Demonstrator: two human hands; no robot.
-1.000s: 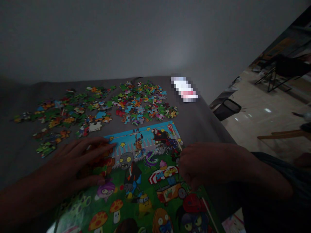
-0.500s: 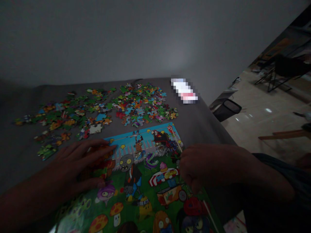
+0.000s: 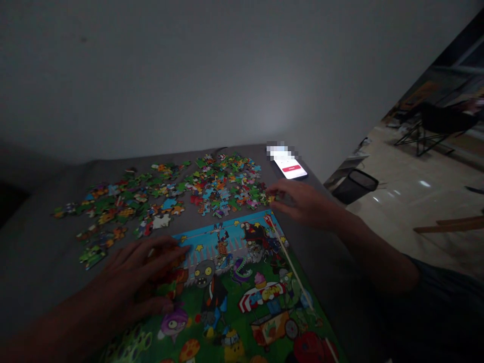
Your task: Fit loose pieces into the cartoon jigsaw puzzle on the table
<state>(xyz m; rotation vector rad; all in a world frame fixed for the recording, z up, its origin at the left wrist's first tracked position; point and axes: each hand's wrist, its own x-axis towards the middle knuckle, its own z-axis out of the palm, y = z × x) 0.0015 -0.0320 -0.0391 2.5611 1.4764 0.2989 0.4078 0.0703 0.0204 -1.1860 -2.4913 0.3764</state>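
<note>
A colourful cartoon picture board [image 3: 242, 297], with zombies, mushrooms and a fence on it, lies in front of me. My left hand [image 3: 139, 282] rests on its left part, fingers stretched out and thumb apart, covering some of the picture. Beyond the board's top right corner is my right hand [image 3: 293, 201], fingers curved and apart. Its fingertips are at the right edge of a spread of loose jigsaw pieces [image 3: 223, 186], near a yellowish piece [image 3: 271, 199]. Whether they touch that piece I cannot tell.
More jigsaw pieces [image 3: 124, 201] are scattered at the left on the grey cloth surface [image 3: 60, 176]. A lit phone [image 3: 293, 170] lies near the wall [image 3: 189, 75]. Off the right edge, a mesh-sided black object [image 3: 355, 184] and a folding chair [image 3: 434, 121] stand over a shiny floor.
My right hand has moved from the board's right edge forward to the loose pieces, and its fingers have opened. My left hand stays on the board. The view has tilted up slightly.
</note>
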